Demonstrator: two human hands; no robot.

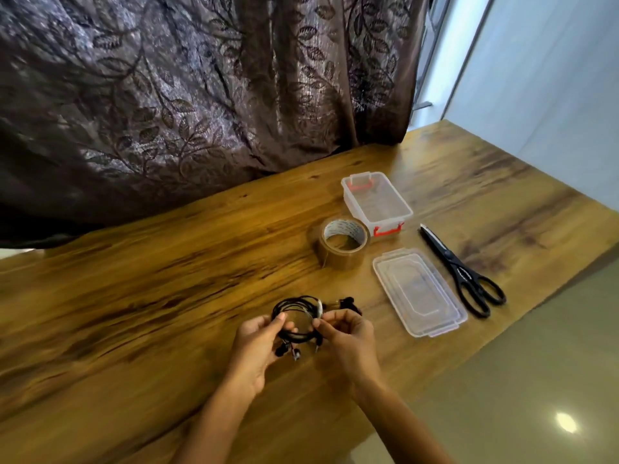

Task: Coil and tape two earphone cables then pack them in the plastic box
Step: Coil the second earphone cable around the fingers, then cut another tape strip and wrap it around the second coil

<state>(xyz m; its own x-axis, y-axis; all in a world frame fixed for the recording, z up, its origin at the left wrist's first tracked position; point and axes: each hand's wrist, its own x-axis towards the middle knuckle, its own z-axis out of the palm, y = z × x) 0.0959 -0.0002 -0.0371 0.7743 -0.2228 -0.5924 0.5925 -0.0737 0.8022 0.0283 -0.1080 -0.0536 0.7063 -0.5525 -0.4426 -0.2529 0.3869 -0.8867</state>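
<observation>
A black earphone cable (294,308) is wound into a loop and held just above the wooden table. My left hand (258,343) pinches the loop's left side, with earbuds dangling below its fingers. My right hand (348,333) pinches the loop's right side, where a pale strip of tape (320,309) wraps the strands. More black earphone parts (348,304) lie just behind my right hand. The clear plastic box (376,202) with red clips stands open and empty further back. Its clear lid (418,293) lies flat to the right of my hands.
A roll of brown tape (343,242) stands between the hands and the box. Black scissors (464,272) lie shut at the right, beyond the lid. A dark leaf-patterned curtain (201,95) hangs over the table's far edge. The table's right edge (522,316) drops to a pale floor.
</observation>
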